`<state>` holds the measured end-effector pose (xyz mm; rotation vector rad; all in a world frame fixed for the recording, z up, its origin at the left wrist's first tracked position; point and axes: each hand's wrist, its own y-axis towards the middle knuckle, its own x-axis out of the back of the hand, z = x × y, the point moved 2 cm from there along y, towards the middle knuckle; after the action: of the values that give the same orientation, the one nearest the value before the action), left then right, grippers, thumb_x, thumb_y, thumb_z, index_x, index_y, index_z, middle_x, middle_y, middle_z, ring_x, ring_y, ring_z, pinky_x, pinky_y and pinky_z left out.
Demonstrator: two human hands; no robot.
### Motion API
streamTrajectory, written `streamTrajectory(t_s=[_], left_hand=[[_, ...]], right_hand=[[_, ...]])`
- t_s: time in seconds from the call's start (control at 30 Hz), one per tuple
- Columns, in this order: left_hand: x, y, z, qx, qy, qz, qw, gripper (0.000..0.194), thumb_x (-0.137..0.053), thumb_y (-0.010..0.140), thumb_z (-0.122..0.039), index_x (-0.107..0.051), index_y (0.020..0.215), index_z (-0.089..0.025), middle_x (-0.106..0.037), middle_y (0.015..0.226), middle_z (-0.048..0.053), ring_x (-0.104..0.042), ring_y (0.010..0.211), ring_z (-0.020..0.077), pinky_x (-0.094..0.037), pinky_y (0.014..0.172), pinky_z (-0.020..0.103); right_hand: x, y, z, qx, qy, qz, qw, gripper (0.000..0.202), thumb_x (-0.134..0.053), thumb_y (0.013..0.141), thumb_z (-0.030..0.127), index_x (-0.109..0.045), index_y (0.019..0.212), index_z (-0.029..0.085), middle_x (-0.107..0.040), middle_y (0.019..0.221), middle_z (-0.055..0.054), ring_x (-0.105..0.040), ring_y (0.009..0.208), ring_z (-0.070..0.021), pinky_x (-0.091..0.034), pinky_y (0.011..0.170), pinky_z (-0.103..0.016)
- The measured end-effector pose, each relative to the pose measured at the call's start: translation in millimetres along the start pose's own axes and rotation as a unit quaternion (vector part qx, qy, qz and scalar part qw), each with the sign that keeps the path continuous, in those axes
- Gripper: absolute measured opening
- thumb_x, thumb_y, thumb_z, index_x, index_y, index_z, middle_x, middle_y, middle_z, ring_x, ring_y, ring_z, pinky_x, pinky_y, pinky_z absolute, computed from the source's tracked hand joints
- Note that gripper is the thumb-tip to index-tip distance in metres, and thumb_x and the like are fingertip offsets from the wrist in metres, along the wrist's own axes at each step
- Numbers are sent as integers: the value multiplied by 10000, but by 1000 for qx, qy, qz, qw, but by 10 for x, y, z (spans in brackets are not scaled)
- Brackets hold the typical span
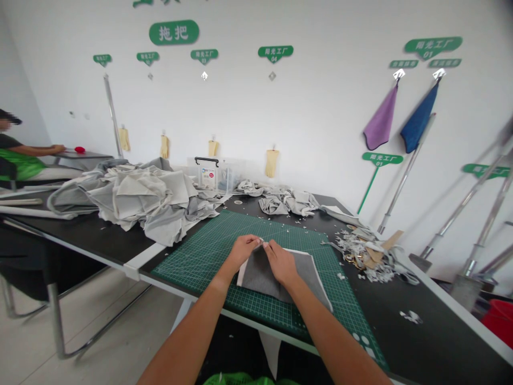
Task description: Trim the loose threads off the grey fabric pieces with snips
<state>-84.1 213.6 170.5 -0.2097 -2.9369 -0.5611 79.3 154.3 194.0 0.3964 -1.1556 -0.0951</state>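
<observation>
A grey fabric piece with pale edges (262, 275) lies on a green cutting mat (200, 248). My left hand (245, 248) pinches the far edge of this cloth, its fingers closed. Close beside it, my right hand (279, 261) is also closed on the same edge, the fingertips of both hands nearly meeting. The cloth is lifted a little between them, while its right part rests flat on the mat. Whatever small detail sits between the fingertips is too small to make out.
A big heap of grey cloths (140, 192) covers the table's left. Behind stand a clear plastic box (212, 176) and a smaller cloth pile (288, 200). Scraps (372, 256) lie at right. A co-worker (24, 155) sits far left; a black chair (28, 267) stands nearer.
</observation>
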Motion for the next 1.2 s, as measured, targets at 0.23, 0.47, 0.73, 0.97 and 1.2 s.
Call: streamTrajectory(t_s=[0.23, 0.47, 0.73, 0.97, 1.2], left_hand=[[-11, -12, -12, 2, -11, -2, 1000, 344, -653, 828, -447, -786, 902, -139, -773, 893, 92, -685, 836, 216, -520, 796, 320], [-14, -11, 1, -6, -14, -7, 1000, 338, -652, 833, -438, -785, 931, -144, -776, 935, 97, -692, 878, 220, -519, 826, 321], [2, 15, 40, -8, -1, -14, 1000, 329, -648, 835, -424, -782, 921, -136, -776, 926, 98, -694, 875, 217, -520, 827, 314], [20, 25, 75, 1, 9, -31, 999, 346, -630, 843, -432, -782, 935, -136, -778, 951, 104, -696, 872, 220, -524, 803, 312], [2, 19, 100, -7, 17, -16, 1000, 317, -615, 850, -407, -779, 909, -143, -775, 906, 85, -693, 851, 205, -518, 792, 297]], right_hand=[[-4, 4, -1, -4, 6, -4, 1000, 455, -165, 1078, 507, -511, 926, 255, -713, 917, -10, -652, 818, -187, -283, 639, -279], [-16, -1, 5, -17, 11, 6, 1000, 454, -163, 1072, 533, -504, 942, 262, -721, 933, 1, -665, 804, -186, -271, 618, -275], [-10, -18, 12, -32, 1, 7, 999, 477, -161, 1060, 565, -515, 967, 259, -726, 947, -12, -679, 832, -206, -283, 632, -282], [-28, -29, 13, -36, -8, 2, 999, 488, -141, 1062, 560, -517, 987, 258, -736, 976, -21, -683, 847, -204, -298, 655, -283], [-50, -16, 6, -23, -21, 2, 1000, 457, -172, 1064, 553, -511, 976, 259, -733, 955, -11, -689, 835, -210, -276, 633, -287]])
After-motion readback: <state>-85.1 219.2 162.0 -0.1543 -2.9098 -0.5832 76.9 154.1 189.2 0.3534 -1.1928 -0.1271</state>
